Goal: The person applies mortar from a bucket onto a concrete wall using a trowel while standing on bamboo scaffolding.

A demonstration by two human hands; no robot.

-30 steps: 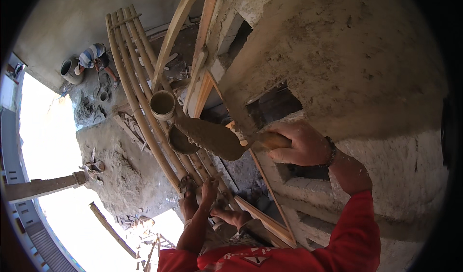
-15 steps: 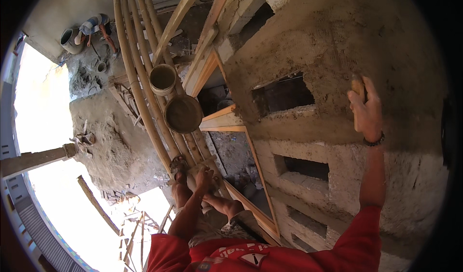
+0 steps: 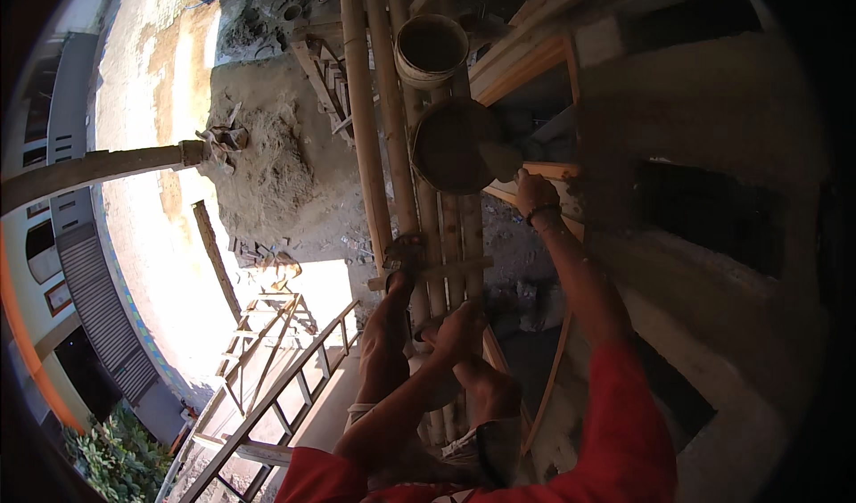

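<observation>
My right hand (image 3: 538, 193) is closed around the handle of a trowel. The trowel's blade (image 3: 501, 160) reaches over the right rim of a round, dark basin (image 3: 453, 146) that rests on bamboo poles. Whatever fills the basin is in shadow. Just beyond it stands a bucket (image 3: 432, 50) with a pale outer wall. My left hand (image 3: 459, 326) is closed near my knees, above the poles; anything in its fingers is hidden.
Bamboo poles (image 3: 364, 111) with a wooden crosspiece (image 3: 432, 273) carry my feet high over the ground. A wall with rectangular openings (image 3: 709, 222) runs along the right. Below left are a sand heap (image 3: 267, 160), a ladder (image 3: 285, 405) and a horizontal beam (image 3: 107, 173).
My right hand has come down from the wall, leftward to the basin, with the trowel in it. The view has swung left. My left hand remains closed near my legs.
</observation>
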